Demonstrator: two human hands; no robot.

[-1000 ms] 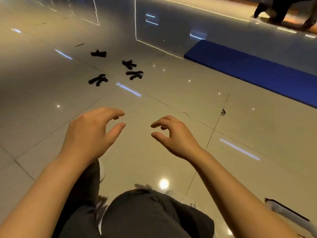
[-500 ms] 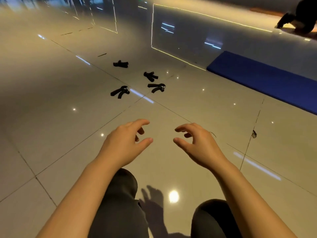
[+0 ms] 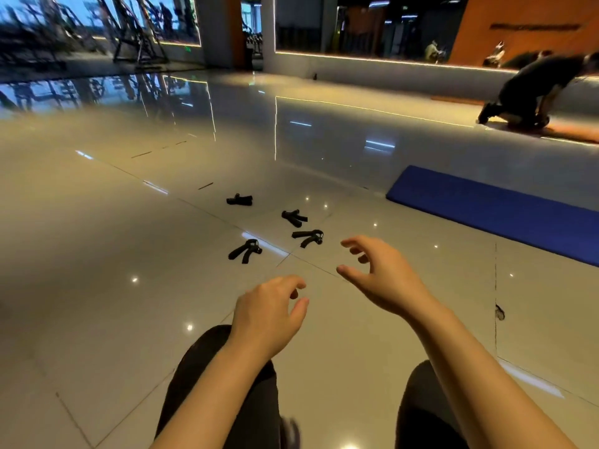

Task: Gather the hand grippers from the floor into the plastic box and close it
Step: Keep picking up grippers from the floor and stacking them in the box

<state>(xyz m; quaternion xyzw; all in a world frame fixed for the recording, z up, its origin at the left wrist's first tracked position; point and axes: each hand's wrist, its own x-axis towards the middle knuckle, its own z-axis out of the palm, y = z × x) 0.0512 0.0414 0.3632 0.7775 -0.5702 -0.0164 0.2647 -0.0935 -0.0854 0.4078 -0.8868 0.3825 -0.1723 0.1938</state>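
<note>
Four black hand grippers lay on the glossy tiled floor (image 3: pixel 97 254), ahead of both hands: the nearest gripper (image 3: pixel 245 251) lay left of a second gripper (image 3: pixel 308 237), a third gripper (image 3: pixel 294 218) lay just behind that one, and the farthest gripper (image 3: pixel 239 199) lay apart to the left. The left hand (image 3: pixel 269 314) and right hand (image 3: pixel 382 275) hung over the floor, fingers loosely curved and spread, holding nothing. A blue mat (image 3: pixel 492 209) lay to the right. A kneeling person (image 3: pixel 531 92) bent over by the far wall. Dark lettering on the orange wall (image 3: pixel 525 27) was too blurred to read.
</note>
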